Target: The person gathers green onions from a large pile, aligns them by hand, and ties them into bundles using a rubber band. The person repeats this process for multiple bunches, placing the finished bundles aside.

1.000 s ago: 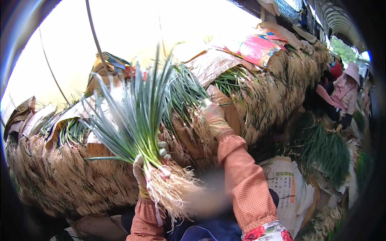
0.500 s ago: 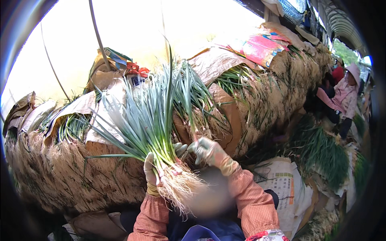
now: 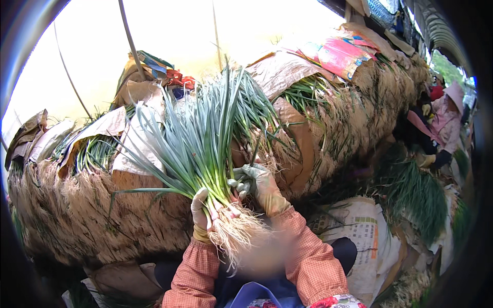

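A thick bunch of scallions (image 3: 203, 149) is gripped low by my gloved left hand (image 3: 200, 211), with the long green leaves fanned up and away from me. Its pale bulbs and stringy roots (image 3: 233, 231) hang toward my lap. At the right side of the stems is my gloved right hand (image 3: 263, 188), its fingers curled closed against the bunch. A thin dark stalk rises from that hand, seemingly a single scallion in the fingers. The bunch partly hides the left fingers.
A long heap of scallions, roots outward (image 3: 77, 215), runs across in front, partly covered by brown paper sheets (image 3: 295, 146) and a pink printed bag (image 3: 341, 57). Dark green scallions (image 3: 416, 192) lie at right, beside a white printed sack (image 3: 354, 241). A co-worker (image 3: 444, 120) sits farther back.
My right hand has moved left and inward, bringing the single stalk against the bunch. My left hand still holds the bunch. The co-worker has bent lower.
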`<state>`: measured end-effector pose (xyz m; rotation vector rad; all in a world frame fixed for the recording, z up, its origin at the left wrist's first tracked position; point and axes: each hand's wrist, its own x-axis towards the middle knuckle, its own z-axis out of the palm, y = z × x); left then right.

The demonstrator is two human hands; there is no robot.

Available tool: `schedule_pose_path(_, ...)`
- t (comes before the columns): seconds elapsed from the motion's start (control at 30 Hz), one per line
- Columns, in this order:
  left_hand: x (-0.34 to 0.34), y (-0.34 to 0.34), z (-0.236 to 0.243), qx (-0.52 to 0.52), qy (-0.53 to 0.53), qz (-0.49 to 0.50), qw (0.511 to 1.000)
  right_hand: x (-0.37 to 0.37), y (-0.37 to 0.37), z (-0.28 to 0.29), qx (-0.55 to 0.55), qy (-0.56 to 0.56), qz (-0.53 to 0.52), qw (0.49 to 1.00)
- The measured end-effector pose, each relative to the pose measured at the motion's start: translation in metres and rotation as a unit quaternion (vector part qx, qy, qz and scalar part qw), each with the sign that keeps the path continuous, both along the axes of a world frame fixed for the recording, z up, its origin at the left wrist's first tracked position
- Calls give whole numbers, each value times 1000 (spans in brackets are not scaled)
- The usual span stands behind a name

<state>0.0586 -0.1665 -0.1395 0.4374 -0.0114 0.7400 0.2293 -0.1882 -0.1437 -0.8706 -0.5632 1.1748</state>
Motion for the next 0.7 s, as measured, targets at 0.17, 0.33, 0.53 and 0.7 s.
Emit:
schedule_pose_path(0.17, 4, -16, 17, -14, -5, 11, 1000, -3, 14, -2, -6, 85, 80, 993)
schedule_pose_path(0.33, 2, -6, -1, 22, 42, 18, 999, -20, -7, -1, 34, 149, -2, 988)
schedule_pose_path(0.53, 11, -9, -14, -37, 43, 17, 998, -9, -3, 18, 59, 143, -3, 988)
schedule_pose_path(0.7, 4, -2, -10, -91, 4, 22, 996, -8, 42, 29, 76, 114, -91, 986)
